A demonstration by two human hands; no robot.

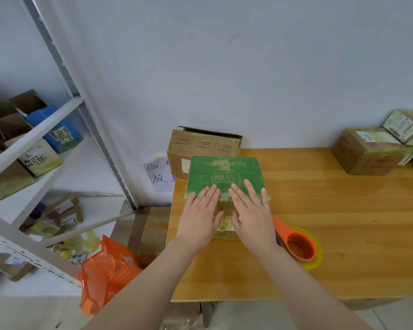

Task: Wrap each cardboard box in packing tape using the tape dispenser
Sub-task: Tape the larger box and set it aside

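A green-topped cardboard box [224, 175] covered in glossy tape stands near the left end of the wooden table [332, 210]. My left hand [200, 215] and my right hand [250, 213] lie flat side by side, fingers straight, pressing on the box's near top edge and front face. The orange tape dispenser [298, 244] with its yellowish roll of tape lies on the table just right of my right wrist, untouched.
An open brown carton [203, 144] stands behind the green box against the wall. Several taped parcels [377, 151] are stacked at the table's far right. A metal shelf [34, 139] with packages is on the left, and an orange mesh bag [105, 270] sits on the floor.
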